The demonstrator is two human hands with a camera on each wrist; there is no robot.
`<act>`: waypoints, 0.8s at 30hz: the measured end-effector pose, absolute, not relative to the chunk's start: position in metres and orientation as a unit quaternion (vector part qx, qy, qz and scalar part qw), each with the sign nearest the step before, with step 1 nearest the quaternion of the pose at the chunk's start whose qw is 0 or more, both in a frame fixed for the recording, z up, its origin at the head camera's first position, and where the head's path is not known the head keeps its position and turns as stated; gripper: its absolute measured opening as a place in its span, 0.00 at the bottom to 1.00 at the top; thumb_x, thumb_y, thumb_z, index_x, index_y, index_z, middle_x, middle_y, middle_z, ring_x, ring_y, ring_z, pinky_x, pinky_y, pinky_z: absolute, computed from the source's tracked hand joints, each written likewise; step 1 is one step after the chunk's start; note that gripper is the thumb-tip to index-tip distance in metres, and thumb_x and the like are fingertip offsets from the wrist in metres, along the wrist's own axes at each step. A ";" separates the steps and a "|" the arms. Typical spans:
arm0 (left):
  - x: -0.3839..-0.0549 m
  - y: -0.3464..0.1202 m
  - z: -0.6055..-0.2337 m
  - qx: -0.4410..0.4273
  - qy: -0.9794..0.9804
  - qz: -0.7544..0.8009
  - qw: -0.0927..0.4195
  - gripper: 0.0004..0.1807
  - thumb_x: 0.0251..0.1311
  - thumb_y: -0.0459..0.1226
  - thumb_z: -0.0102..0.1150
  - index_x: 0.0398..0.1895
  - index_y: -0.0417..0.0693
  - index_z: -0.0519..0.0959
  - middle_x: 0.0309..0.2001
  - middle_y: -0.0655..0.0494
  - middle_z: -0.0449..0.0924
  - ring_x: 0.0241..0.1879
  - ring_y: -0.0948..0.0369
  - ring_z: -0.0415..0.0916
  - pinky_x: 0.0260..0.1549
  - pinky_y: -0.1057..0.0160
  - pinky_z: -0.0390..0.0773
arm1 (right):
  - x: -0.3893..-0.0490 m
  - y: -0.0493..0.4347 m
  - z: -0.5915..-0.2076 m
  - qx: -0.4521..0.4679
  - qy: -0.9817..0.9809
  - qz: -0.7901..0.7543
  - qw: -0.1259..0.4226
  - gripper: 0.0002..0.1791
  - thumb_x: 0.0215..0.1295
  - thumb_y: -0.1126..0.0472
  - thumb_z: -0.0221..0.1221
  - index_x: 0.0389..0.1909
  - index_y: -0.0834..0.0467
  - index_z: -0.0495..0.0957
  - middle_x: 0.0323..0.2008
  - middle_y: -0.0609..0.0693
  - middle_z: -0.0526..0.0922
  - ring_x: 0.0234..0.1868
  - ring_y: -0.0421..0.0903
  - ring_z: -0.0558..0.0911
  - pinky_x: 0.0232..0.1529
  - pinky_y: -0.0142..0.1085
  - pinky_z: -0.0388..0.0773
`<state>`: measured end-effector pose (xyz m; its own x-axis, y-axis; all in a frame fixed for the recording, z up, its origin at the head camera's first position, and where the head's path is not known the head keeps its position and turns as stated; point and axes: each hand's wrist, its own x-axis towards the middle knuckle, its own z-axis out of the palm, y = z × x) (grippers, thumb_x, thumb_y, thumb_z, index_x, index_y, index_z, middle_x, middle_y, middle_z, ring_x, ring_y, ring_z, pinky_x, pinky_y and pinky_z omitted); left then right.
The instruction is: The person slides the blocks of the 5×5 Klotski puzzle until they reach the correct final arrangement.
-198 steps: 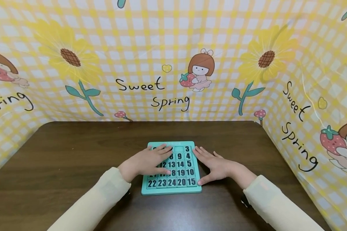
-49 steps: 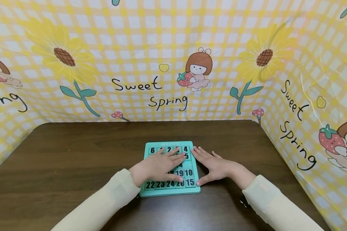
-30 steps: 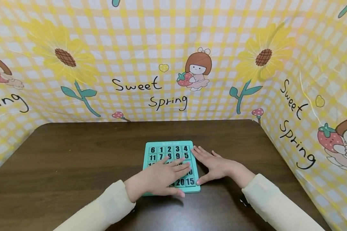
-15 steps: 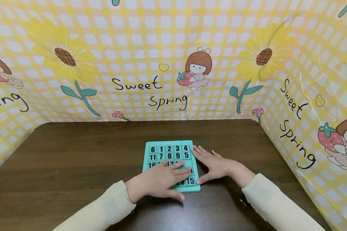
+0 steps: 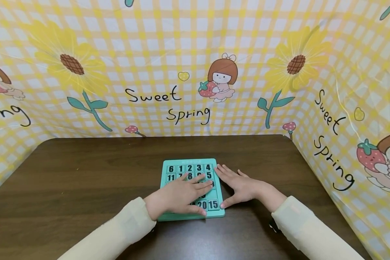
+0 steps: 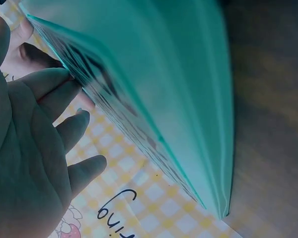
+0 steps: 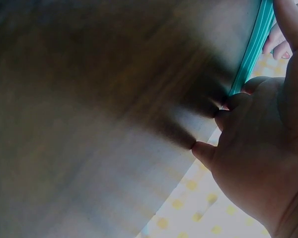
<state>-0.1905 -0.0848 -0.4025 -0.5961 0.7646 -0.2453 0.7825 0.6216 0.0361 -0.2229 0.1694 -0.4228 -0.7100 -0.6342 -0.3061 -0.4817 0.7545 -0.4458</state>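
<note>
A teal number sliding puzzle [image 5: 189, 161] lies flat on the table, its tiles bearing black numbers. My left hand [image 5: 179, 195] is spread over it, a fingertip on the tile in the third row of the right column. Below that tile, the bare teal slot [image 5: 211, 195] sits above tile 15 [image 5: 212, 205]. The palm and fingers hide much of the lower left of the grid. My right hand [image 5: 243, 187] rests along the puzzle's right side, straight fingers at the upper edge and thumb at the lower corner. The right wrist view shows fingertips beside the teal edge [image 7: 252, 49].
The brown wooden table [image 5: 94, 173] extends around the puzzle on all sides. A yellow checked cloth [image 5: 143, 65] with sunflowers and lettering stands as a wall at the back and both sides.
Earlier, my left hand moved from the top rows down the right side. In the last half second it slid away from me, shifting tile 10 up one place. The right hand stays put.
</note>
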 end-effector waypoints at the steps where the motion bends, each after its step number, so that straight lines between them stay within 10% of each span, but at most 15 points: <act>1: -0.191 -0.085 -0.402 0.432 0.893 -0.038 0.121 0.45 0.65 0.69 0.39 0.80 0.58 0.53 0.80 0.64 0.49 0.80 0.58 0.41 0.73 0.39 0.53 | -0.223 0.169 -0.423 -0.307 0.909 -0.168 0.226 0.65 0.55 0.30 0.64 0.81 0.53 0.37 0.81 0.51 0.34 0.82 0.53 0.36 0.74 0.67 0.37; 24: -0.145 -0.092 -0.400 0.500 0.862 -0.010 0.085 0.45 0.65 0.69 0.39 0.79 0.57 0.54 0.79 0.64 0.52 0.80 0.59 0.43 0.71 0.39 0.59 | -0.222 0.168 -0.423 -0.311 0.910 -0.165 0.217 0.65 0.55 0.31 0.65 0.81 0.54 0.37 0.81 0.52 0.35 0.81 0.54 0.37 0.73 0.68 0.39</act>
<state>-0.1455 -0.0916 -0.4001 -0.4852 0.8604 -0.1559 0.8638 0.4993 0.0675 -0.2224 0.1683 -0.4233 -0.7117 -0.6384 -0.2930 -0.4951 0.7519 -0.4353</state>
